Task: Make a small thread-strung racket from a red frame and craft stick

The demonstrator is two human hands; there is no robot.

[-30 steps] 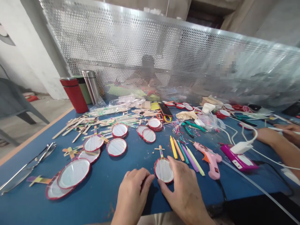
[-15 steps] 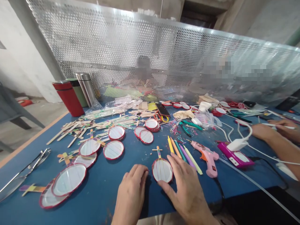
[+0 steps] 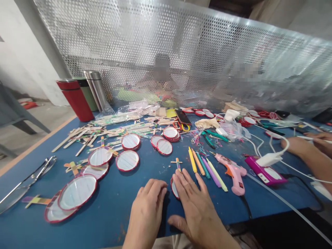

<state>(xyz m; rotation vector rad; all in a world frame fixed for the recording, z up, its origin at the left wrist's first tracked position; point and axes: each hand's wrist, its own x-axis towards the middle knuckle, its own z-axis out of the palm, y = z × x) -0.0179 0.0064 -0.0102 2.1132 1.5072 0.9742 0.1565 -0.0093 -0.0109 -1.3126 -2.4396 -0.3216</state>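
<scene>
Head view: right hand (image 3: 193,199), fingers extended, covers most of the red-rimmed disc (image 3: 174,190) on the table (image 3: 111,197), apparently pressing; left hand (image 3: 147,211) curls beside it, grip unclear; next move likely needs steady pressure.

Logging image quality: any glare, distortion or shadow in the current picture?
Head view: pale glare washes the perforated panel, with blocky pixelation in places; head view, left: the red flask leans, likely wide-angle stretch; head view, front: dark shadow between left hand and right hand.
</scene>
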